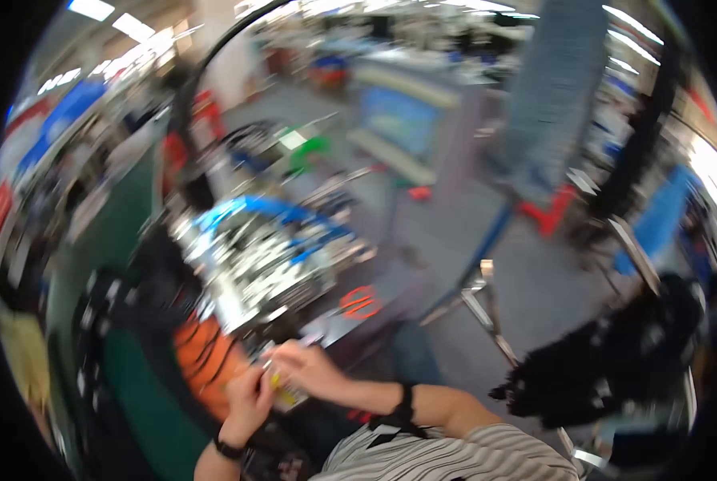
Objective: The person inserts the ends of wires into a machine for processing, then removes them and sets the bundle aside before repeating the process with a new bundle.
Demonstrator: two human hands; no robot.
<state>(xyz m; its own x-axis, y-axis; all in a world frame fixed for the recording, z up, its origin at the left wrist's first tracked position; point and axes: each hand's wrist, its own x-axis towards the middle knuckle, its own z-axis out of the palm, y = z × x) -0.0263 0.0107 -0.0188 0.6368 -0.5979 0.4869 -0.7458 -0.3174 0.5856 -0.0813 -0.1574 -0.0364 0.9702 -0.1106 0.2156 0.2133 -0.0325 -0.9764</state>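
My two hands are close together low in the view, left of the middle, smeared by motion. My left hand (248, 397) has its fingers curled in, thumb against them. Just right of it, my right hand (304, 369) reaches left with its fingers bent and pressed together. Both seem to pinch something small between them that I cannot make out. A small yellow-and-white thing (280, 388) shows just below the fingers. Beyond my right hand, orange-handled scissors (360, 302) lie on the dark table (398, 280).
Past my hands stands a sewing machine or similar metal-and-blue machine (262, 256), too blurred to name surely. Orange cloth (208, 353) lies to the left. Black garments (623, 353) hang on a metal rack at right, and a blue-grey hanging cloth (555, 96) is farther off.
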